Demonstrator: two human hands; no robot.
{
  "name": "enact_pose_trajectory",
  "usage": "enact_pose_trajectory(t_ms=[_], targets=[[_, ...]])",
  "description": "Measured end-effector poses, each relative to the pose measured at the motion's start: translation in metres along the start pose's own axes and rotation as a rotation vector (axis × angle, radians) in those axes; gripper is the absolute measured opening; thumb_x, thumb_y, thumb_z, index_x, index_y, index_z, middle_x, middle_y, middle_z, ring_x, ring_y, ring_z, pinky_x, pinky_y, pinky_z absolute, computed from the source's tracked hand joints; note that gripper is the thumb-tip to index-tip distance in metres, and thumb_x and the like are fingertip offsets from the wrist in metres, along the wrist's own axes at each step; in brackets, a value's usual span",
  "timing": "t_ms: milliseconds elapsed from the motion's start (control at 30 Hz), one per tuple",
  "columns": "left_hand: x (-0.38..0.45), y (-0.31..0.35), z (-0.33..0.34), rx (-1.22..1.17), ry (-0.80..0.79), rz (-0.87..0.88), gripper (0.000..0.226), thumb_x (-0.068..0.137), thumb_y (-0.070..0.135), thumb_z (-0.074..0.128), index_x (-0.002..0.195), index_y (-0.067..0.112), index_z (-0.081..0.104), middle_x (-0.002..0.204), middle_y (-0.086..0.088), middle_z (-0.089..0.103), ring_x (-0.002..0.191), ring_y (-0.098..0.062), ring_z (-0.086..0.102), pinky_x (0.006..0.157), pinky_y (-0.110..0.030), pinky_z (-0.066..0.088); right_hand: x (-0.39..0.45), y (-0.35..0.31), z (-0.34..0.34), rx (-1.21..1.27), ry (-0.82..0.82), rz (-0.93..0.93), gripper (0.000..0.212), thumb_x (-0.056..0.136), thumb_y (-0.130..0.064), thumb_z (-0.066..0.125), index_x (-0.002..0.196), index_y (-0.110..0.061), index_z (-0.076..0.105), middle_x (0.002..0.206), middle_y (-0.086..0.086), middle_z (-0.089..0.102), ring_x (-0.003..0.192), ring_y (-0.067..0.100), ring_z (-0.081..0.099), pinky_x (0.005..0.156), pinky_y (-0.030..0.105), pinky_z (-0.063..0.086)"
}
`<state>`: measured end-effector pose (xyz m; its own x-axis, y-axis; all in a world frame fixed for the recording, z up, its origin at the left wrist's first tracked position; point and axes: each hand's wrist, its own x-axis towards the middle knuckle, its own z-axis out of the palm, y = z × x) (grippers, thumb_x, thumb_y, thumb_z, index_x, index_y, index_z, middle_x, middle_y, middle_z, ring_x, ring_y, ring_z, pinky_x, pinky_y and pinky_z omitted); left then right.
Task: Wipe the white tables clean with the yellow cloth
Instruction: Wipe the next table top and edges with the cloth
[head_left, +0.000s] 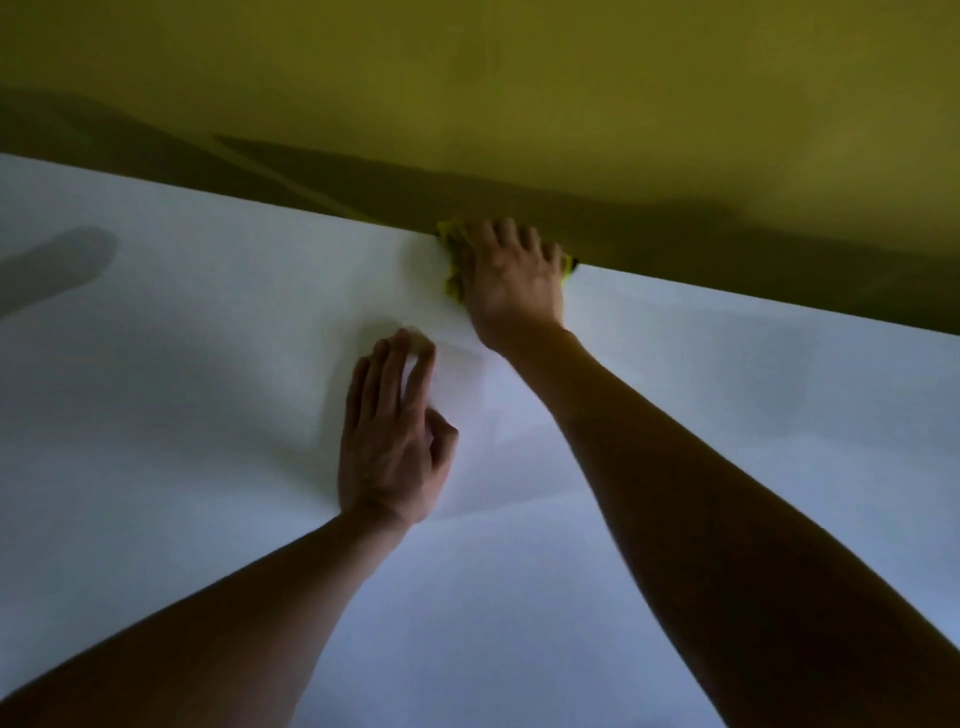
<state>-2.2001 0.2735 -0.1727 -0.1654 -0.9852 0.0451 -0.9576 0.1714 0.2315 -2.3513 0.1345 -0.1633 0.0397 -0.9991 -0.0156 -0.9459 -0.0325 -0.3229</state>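
A white table (182, 395) fills most of the head view. My right hand (511, 280) reaches to the table's far edge and presses down on the yellow cloth (451, 249), which shows only as a crumpled fringe to the left of the hand and a sliver by its right side. The rest of the cloth is hidden under the palm. My left hand (392, 441) lies flat on the table nearer to me, fingers spread and holding nothing.
A yellow-green wall (519, 78) rises directly behind the table's far edge, with dark shadow along the joint. A faint grey shadow (52, 270) falls on the table at the left.
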Motion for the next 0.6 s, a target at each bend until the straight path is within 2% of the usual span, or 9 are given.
enact_pose_trajectory(t_ms=[167,267,367,467,600], targets=[[0.0,-0.002,0.005,0.025,0.016,-0.001,0.069,0.092,0.024,0.04,0.158,0.009,0.036,0.166,-0.018,0.03,0.155,-0.036,0.027,0.129,-0.049,0.019,-0.05,0.113,-0.032,-0.096,0.117,0.119,0.035,0.098,-0.04,0.035,0.116,-0.018,0.055,0.111,0.015,0.058,0.102,0.036,0.054,0.084,0.045,0.038],[0.0,-0.003,0.007,0.029,0.026,-0.004,0.07,0.091,0.025,0.039,0.159,0.01,0.036,0.166,-0.017,0.03,0.156,-0.035,0.025,0.129,-0.048,0.017,-0.054,0.124,-0.034,-0.104,0.17,0.207,0.03,0.1,-0.035,0.037,0.109,-0.014,0.056,0.106,0.017,0.058,0.098,0.037,0.054,0.082,0.044,0.036],[0.001,-0.004,0.006,0.031,0.031,-0.003,0.069,0.091,0.026,0.038,0.158,0.009,0.036,0.166,-0.018,0.03,0.156,-0.035,0.025,0.129,-0.048,0.017,-0.043,0.092,-0.027,-0.097,0.127,0.254,0.035,0.099,-0.04,0.037,0.114,-0.016,0.058,0.111,0.016,0.058,0.103,0.036,0.053,0.087,0.046,0.036],[-0.001,-0.005,0.005,0.022,0.024,0.003,0.068,0.092,0.024,0.039,0.158,0.008,0.037,0.166,-0.019,0.031,0.155,-0.038,0.027,0.129,-0.05,0.018,-0.02,0.032,-0.01,-0.082,0.04,0.148,0.039,0.093,-0.044,0.047,0.122,-0.02,0.056,0.119,0.014,0.057,0.11,0.035,0.052,0.09,0.048,0.035],[-0.001,-0.005,0.004,0.05,-0.002,0.004,0.07,0.092,0.028,0.038,0.159,0.008,0.035,0.166,-0.019,0.03,0.155,-0.037,0.027,0.129,-0.049,0.017,0.01,-0.037,0.011,0.005,-0.008,0.049,0.036,0.099,-0.043,0.042,0.124,-0.018,0.051,0.123,0.009,0.056,0.115,0.033,0.05,0.093,0.048,0.035]])
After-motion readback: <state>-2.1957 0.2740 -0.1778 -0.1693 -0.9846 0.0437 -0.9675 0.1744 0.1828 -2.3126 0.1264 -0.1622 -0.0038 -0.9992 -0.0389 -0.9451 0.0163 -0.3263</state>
